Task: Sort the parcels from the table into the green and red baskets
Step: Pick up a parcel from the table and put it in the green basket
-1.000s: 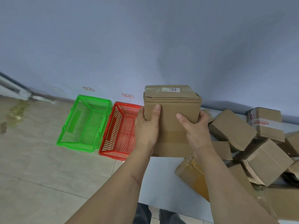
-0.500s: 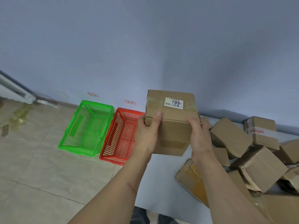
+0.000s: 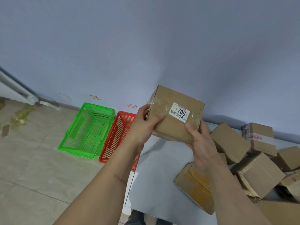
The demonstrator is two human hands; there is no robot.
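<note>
I hold a brown cardboard parcel (image 3: 174, 113) in the air above the table's left end, its white label reading 709 turned towards me. My left hand (image 3: 144, 122) grips its left side, thumb on the top face. My right hand (image 3: 200, 140) holds it from below at the near right corner, thumb on top. The green basket (image 3: 87, 132) and the red basket (image 3: 118, 140) stand side by side on the floor to the left, both showing nothing inside. My left forearm covers part of the red basket.
A pale table (image 3: 155, 176) carries a heap of several cardboard parcels (image 3: 258, 172) on its right half. Small labels (image 3: 131, 106) are stuck on the wall behind each basket. A white pipe (image 3: 17, 93) runs along the wall at far left. The floor is tiled.
The parcel has tipped towards me, so its labelled top face now shows fully. My right hand has slid from the parcel's front to its lower right corner.
</note>
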